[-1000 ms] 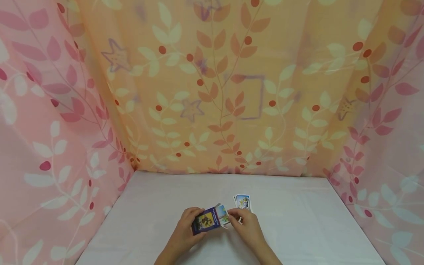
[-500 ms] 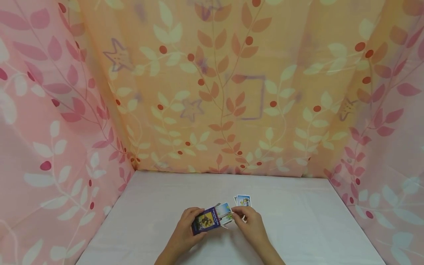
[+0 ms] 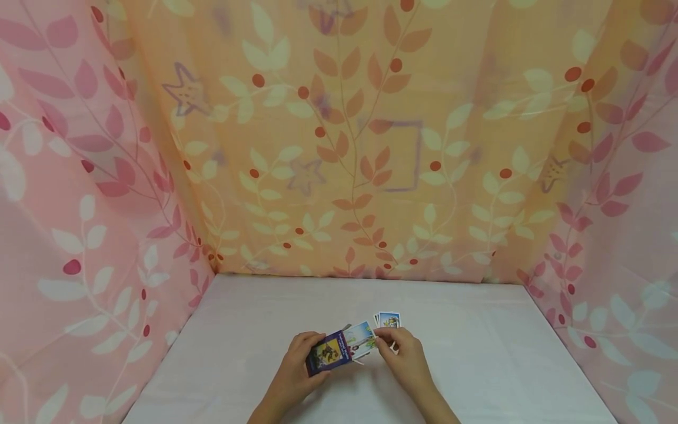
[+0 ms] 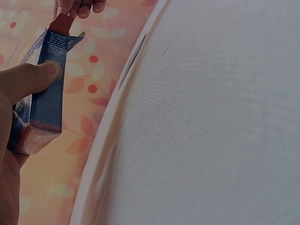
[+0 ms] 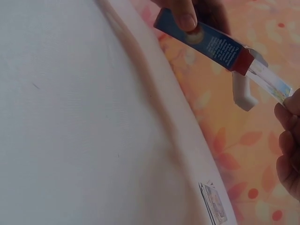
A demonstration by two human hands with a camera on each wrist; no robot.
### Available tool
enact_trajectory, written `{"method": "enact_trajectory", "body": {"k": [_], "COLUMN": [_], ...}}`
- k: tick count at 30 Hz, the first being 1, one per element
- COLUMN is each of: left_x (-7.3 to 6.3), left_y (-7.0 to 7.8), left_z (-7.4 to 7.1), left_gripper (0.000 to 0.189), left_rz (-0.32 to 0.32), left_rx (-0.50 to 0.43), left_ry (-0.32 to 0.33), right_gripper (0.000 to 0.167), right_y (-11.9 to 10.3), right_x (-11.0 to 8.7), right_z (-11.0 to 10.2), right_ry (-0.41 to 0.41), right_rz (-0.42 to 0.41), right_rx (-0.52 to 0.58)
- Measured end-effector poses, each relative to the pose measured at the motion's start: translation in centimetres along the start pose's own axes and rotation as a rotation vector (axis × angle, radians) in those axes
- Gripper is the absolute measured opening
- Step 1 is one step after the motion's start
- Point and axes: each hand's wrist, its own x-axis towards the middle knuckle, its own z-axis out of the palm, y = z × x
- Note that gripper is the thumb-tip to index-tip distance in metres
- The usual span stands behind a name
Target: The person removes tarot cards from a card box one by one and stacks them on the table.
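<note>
A dark blue card box [image 3: 329, 355] with a yellow picture on its front is held tilted above the table by my left hand [image 3: 293, 368]. In the left wrist view, the thumb presses along the narrow side of the box [image 4: 50, 93]. Picture cards [image 3: 360, 340] stick partway out of the box's open right end. My right hand [image 3: 406, 359] pinches their outer edge; in the right wrist view the cards [image 5: 272, 80] span from box to fingertips. How many cards it pinches I cannot tell. Open flaps show at the box mouth.
Just beyond my right hand, a small fanned pile of picture cards [image 3: 390, 320] lies on the white-covered table [image 3: 254, 312]. Patterned cloth [image 3: 339, 235] closes off the back and both sides.
My right hand has moved a little rightward, drawing the cards further out of the box. The left hand and the box have stayed nearly still.
</note>
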Motion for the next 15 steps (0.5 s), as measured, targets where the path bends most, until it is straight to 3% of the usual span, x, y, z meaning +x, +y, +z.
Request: {"method": "enact_trajectory", "body": {"k": [15], "left_x": [0.06], "left_y": [0.23], "left_z": [-0.15], "left_gripper": [0.079], "left_rz": [-0.014], "left_rx": [-0.006], "left_ry": [0.015], "right_gripper": [0.019], "right_y": [0.40], "right_x": [0.30], "right_z": [-0.47], "right_ry": [0.037], "right_rz": [-0.015], "right_rx": [0.019]}}
